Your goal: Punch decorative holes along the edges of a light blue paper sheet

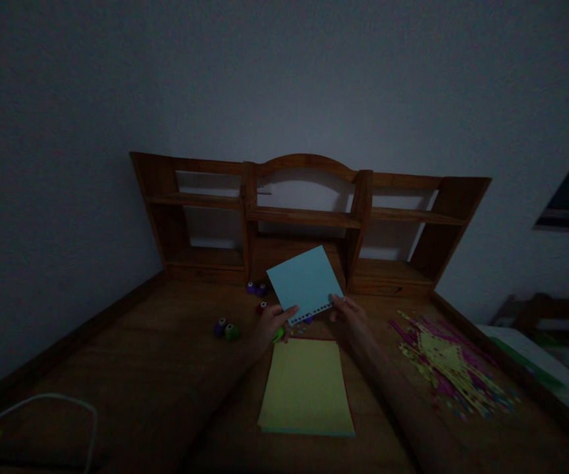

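Observation:
Between my two hands is a light blue sheet of paper (305, 282), raised and tilted, with a row of punched holes along its lower edge. My left hand (273, 322) pinches its lower left corner, thumb on top. At the lower right corner, my right hand (348, 313) grips it the same way. Nearer to me, a stack of yellow paper (308, 388) lies flat on the desk, with red and blue edges peeping out beneath. A bright green object (278, 334) shows partly behind my left hand. Small scraps (300, 328) lie below the blue sheet.
A pile of pink and yellow punched strips (445, 359) spreads over the desk's right side. Small round purple (220, 326), green (232, 332) and red (261, 307) objects sit left of my hands. A wooden shelf unit (309, 216) stands at the back. A white cable (62, 396) curves at lower left.

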A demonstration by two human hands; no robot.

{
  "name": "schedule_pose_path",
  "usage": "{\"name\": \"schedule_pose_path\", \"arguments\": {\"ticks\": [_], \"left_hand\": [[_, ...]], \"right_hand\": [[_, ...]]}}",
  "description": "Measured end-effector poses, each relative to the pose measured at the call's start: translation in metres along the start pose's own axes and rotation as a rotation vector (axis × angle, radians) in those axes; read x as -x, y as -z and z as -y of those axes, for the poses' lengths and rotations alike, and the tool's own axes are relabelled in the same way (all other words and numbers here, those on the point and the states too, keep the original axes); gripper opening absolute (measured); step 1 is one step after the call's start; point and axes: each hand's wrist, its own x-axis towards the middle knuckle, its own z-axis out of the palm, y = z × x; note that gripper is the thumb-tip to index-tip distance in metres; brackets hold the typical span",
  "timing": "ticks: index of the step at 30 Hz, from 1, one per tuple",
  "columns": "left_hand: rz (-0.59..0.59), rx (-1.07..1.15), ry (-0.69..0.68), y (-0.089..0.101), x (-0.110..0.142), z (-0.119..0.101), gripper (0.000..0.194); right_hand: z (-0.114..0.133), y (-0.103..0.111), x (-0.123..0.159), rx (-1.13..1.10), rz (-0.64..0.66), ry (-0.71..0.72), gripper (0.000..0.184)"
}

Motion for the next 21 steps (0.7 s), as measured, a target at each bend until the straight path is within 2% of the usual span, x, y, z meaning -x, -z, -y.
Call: {"name": "schedule_pose_path", "arguments": {"ticks": [4, 6, 9, 13, 16, 21], "left_hand": [[0.045, 0.019, 0.014, 0.002, 0.0, 0.005, 0.043], [0.076, 0.02, 0.004, 0.002, 0.0, 0.007, 0.043], [0.111, 0.011, 0.008, 0.001, 0.001, 0.007, 0.044], [0.126, 0.029, 0.034, 0.0, 0.0, 0.004, 0.047], [0.076, -0.011, -0.038, 0.0, -0.003, 0.006, 0.046], [-0.033, -0.273, -0.185, -0.002, -0.002, 0.011, 0.024]], "right_hand": [[-0.006, -0.012, 0.008, 0.073, 0.164, -0.117, 0.036], [-0.006, -0.016, 0.011, 0.161, 0.227, -0.126, 0.037], [-0.003, -0.016, 0.013, 0.228, 0.24, -0.091, 0.039], [0.0, -0.012, 0.01, 0.24, 0.139, -0.011, 0.038], [0.001, -0.007, 0.007, 0.258, 0.012, 0.044, 0.041], [0.005, 0.004, 0.002, 0.214, -0.154, 0.071, 0.041]]}}
